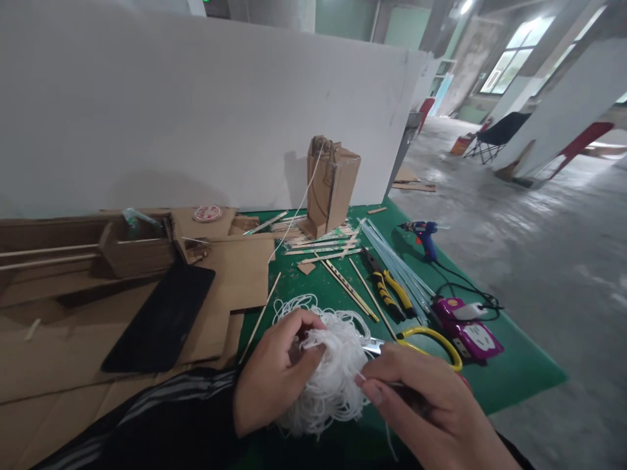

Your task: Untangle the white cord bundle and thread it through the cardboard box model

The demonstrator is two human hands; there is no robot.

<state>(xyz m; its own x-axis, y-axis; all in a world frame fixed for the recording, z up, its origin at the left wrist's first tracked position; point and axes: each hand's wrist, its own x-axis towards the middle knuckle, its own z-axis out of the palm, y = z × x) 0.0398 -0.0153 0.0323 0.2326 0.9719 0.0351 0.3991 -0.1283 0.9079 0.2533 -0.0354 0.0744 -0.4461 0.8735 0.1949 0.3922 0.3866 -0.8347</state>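
Note:
A loose, tangled bundle of white string (pixel 337 385) fills the space between my hands, low over the green tabletop. My left hand (pixel 281 369) is closed around the bundle's left side, thumb and fingers sunk into the loops. On the right, my right hand (pixel 426 405) pinches a strand of the string between thumb and forefinger, and a short tail hangs below. Partly hidden behind my right hand lie scissors with yellow handles (pixel 434 339). One white strand runs from near the bundle up to a tall cardboard box structure (pixel 330 189).
Pliers (pixel 386 287), clear glue sticks (pixel 396 267) and thin wooden sticks (pixel 318 245) lie on the green tabletop (pixel 519 385). At right are a blue glue gun (pixel 424 235) and a purple power strip (pixel 465 329). Cardboard (pixel 245 267) and a black phone-like slab (pixel 161 320) occupy the left.

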